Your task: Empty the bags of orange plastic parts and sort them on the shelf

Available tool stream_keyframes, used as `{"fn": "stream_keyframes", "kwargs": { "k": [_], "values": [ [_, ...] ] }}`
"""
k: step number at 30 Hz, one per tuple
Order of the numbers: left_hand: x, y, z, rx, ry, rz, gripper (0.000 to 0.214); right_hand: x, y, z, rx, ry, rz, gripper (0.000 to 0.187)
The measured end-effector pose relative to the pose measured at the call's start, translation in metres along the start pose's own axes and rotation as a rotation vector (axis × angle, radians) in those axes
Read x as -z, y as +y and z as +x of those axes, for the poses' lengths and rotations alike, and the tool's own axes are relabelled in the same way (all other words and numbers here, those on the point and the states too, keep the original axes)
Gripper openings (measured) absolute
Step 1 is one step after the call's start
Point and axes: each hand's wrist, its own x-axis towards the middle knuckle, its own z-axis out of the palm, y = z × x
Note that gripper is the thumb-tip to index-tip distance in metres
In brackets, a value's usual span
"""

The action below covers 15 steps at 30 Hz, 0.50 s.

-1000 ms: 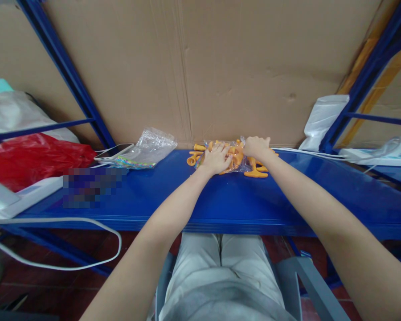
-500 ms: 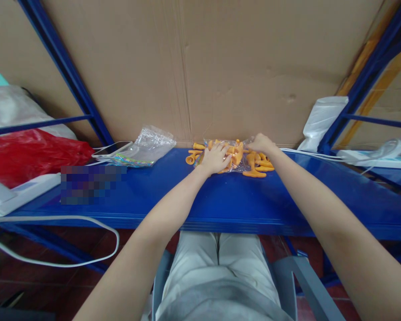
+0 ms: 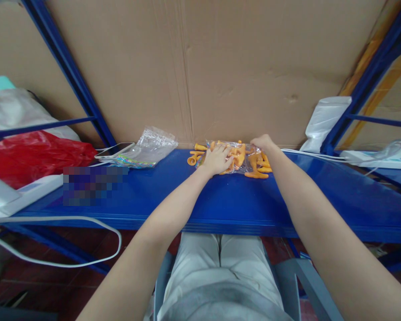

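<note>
Right edge drawn slightly outward since earlier, the clear, glossy bag [image 3: 239,157] of orange-yellow pieces lies far centre on the blue shelf [image 3: 227,198]. The left hand [image 3: 217,160], spread flat, hides its left part; the right hand [image 3: 262,142] hides its own fingertips, grip impossible to tell.

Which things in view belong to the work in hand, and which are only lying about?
In use:
clear bag, under the left hand, the right hand at its edge;
orange pieces, in and beside it.

Apparently lying about:
red bag;
white pouch;
clear packet at left, untouched, though less certain.
</note>
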Motion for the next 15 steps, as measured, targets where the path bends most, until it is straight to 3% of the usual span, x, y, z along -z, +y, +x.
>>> {"fn": "stream_keyframes", "kwargs": {
  "k": [5,11,15],
  "values": [
    [0.000,0.001,0.001,-0.031,0.005,-0.002,0.053,0.005,-0.009,-0.013,-0.260,0.006,0.304,0.019],
    [0.002,0.002,-0.001,-0.018,-0.017,0.005,0.054,0.009,-0.011,-0.018,-0.220,0.002,0.484,0.017],
    [0.005,0.004,-0.002,-0.029,-0.002,0.014,0.051,0.001,-0.002,-0.008,-0.130,0.047,0.287,0.021]
  ]
}}
